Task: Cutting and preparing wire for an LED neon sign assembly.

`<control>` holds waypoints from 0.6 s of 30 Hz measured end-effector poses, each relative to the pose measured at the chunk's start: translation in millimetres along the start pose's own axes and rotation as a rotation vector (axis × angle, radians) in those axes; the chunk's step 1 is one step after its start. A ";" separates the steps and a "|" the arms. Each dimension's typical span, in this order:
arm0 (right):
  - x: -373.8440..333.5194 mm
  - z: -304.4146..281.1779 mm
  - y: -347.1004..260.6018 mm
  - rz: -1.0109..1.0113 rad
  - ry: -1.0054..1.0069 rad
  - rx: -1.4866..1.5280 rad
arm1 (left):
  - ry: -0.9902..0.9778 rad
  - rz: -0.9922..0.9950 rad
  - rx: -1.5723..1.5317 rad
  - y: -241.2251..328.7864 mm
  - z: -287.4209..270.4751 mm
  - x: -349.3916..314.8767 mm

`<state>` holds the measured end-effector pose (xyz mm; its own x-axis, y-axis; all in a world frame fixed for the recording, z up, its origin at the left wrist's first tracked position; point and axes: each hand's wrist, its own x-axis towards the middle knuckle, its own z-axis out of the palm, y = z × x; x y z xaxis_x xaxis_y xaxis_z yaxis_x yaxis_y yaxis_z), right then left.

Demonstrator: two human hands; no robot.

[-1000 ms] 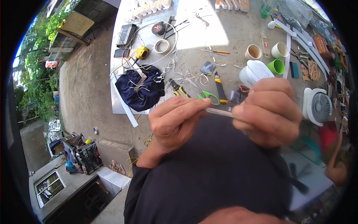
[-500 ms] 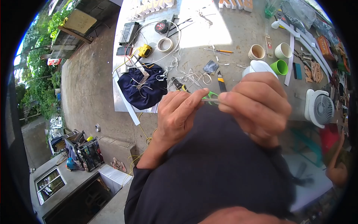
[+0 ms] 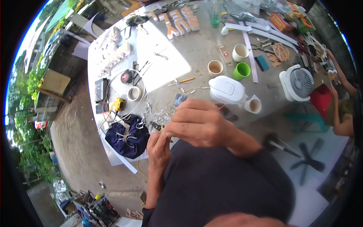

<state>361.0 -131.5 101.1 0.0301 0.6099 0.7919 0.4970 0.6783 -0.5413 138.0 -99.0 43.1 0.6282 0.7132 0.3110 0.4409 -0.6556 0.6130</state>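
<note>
My left hand (image 3: pixel 159 151) is closed, its thumb and fingertips pinched together in front of my dark shirt. Just above it, my right hand (image 3: pixel 198 123) is also closed, its fingertips meeting those of the left. A thin pale strand, seen between the two pinches in the earlier view, is now almost wholly covered by fingers. Behind the hands, a tangle of white wires (image 3: pixel 160 113) lies on the table. To its left is a bundled navy cloth (image 3: pixel 132 142) with pale wires on it. A small dark square packet (image 3: pixel 180 99) sits just beyond my right hand.
A white lidded container (image 3: pixel 227 87), a green cup (image 3: pixel 241 71) and a white fan (image 3: pixel 298 83) stand to the right. A tape roll (image 3: pixel 134 88) and a yellow tool (image 3: pixel 119 104) lie left. Block letters (image 3: pixel 181 22) are at the back. Another person's arm (image 3: pixel 342 121) shows far right.
My hands have come together, the right over the left, and the strand between them no longer shows. My view has turned, so the table's far side and a small cup on the right are seen.
</note>
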 end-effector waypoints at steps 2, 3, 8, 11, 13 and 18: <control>-6.0 -1.6 2.1 -0.008 0.043 -0.045 | -0.082 0.043 0.102 -1.9 3.2 1.7; -8.3 -4.1 3.2 -0.027 0.062 -0.079 | -0.041 0.080 0.039 -1.6 8.6 1.9; -22.0 -17.4 4.7 0.139 0.184 -0.031 | -0.012 0.147 -0.112 -11.3 25.4 -5.4; -31.7 -29.0 4.7 0.194 0.247 -0.043 | -0.028 0.066 -0.224 -20.9 34.3 -5.3; -36.8 -34.7 2.9 0.208 0.279 -0.027 | 0.020 0.142 -0.205 -23.7 36.3 -2.9; -43.2 -44.3 -0.5 0.240 0.323 -0.094 | -0.087 0.189 -0.008 -19.7 36.4 4.8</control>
<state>397.9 -176.4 79.7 0.4180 0.5762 0.7023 0.5194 0.4827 -0.7052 155.6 -91.7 6.1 0.7525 0.5537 0.3567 0.3056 -0.7733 0.5556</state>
